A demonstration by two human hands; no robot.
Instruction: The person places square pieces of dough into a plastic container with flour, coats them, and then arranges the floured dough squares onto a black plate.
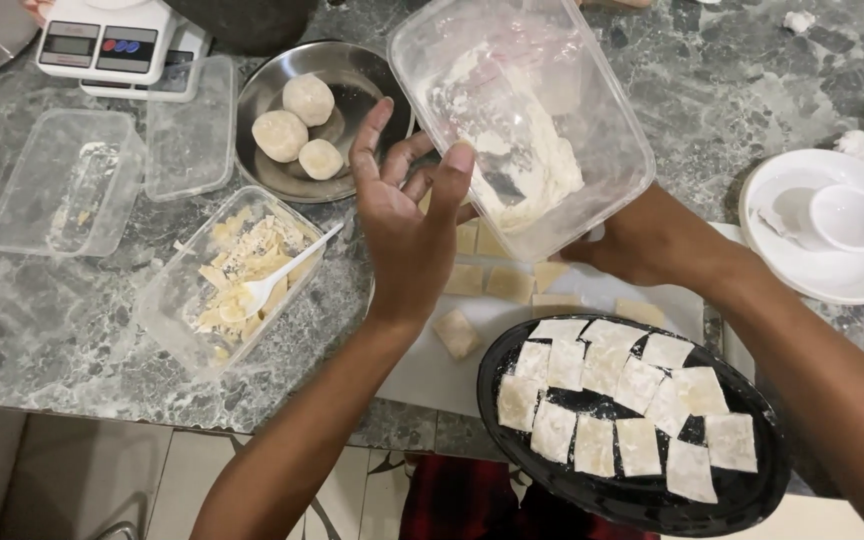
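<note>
Fingers spread and palm empty, the left hand [407, 215] hovers at the mouth of a clear plastic tub [592, 120], its fingertips just short of the flour [532, 180] piled inside. The right hand [652, 240] grips that tub from below and tips it toward the left one; its fingers are mostly hidden behind the container.

Under both hands lies a white board [422, 375] with a few cut dough squares [457, 333] scattered across it. Nearer the body, a black oval plate [752, 490] is already almost covered with floured dough squares [612, 400] laid edge to edge, so much of the cutting and dusting looks done.

Further out on the grey marbled surface [32, 320], three dough balls [297, 125] sit unrolled in a metal bowl [352, 75], which suggests more dough is left. A tub of pale shredded filling [237, 275] with a white spoon [287, 275] stands to the left, beside empty containers and a kitchen scale [107, 40].
</note>
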